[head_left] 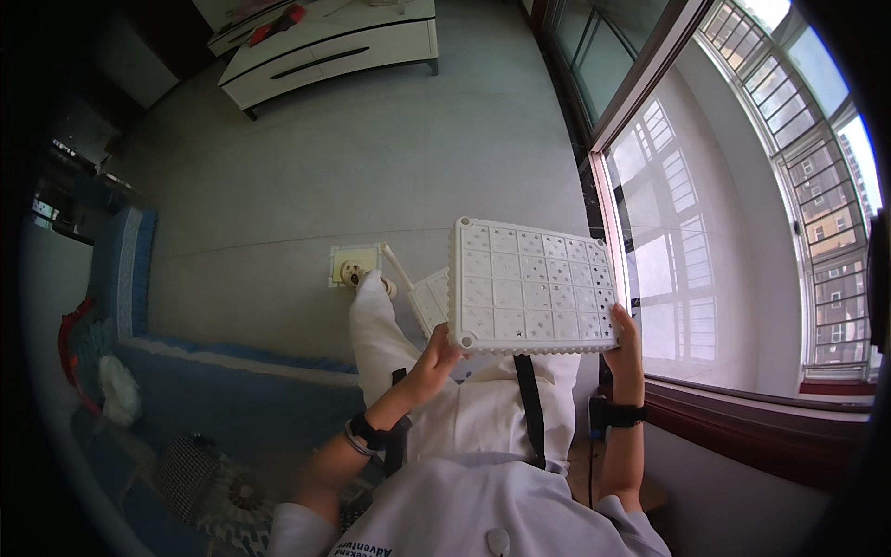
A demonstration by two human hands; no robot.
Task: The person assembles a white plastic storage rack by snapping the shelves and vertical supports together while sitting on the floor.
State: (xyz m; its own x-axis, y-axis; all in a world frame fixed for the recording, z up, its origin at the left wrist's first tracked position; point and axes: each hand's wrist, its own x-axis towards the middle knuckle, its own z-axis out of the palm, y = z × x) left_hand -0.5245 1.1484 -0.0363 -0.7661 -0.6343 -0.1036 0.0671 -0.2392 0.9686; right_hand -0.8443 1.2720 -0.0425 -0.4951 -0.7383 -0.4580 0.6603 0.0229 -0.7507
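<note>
A white plastic shelf tray [534, 283] with star-shaped holes and a ribbed grid hangs in front of me, tilted, above my lap. Its lower left corner is in my left hand [436, 365], fingers closed on the edge. At the lower right corner, my right hand [626, 343] grips the other edge, thumb on the pierced face. Partly hidden behind this tray, a second white pierced tray [430, 299] sits lower down. A white post [397, 267] rises at its far corner; neither hand visibly touches it.
Near my slippered foot [353, 273] lies a pale yellow square [336, 265] on the grey floor [278, 195]. A blue-covered sofa [251, 367] runs along the left. Ahead stands a white drawer cabinet [334, 63]; a sliding door frame [608, 232] borders the right.
</note>
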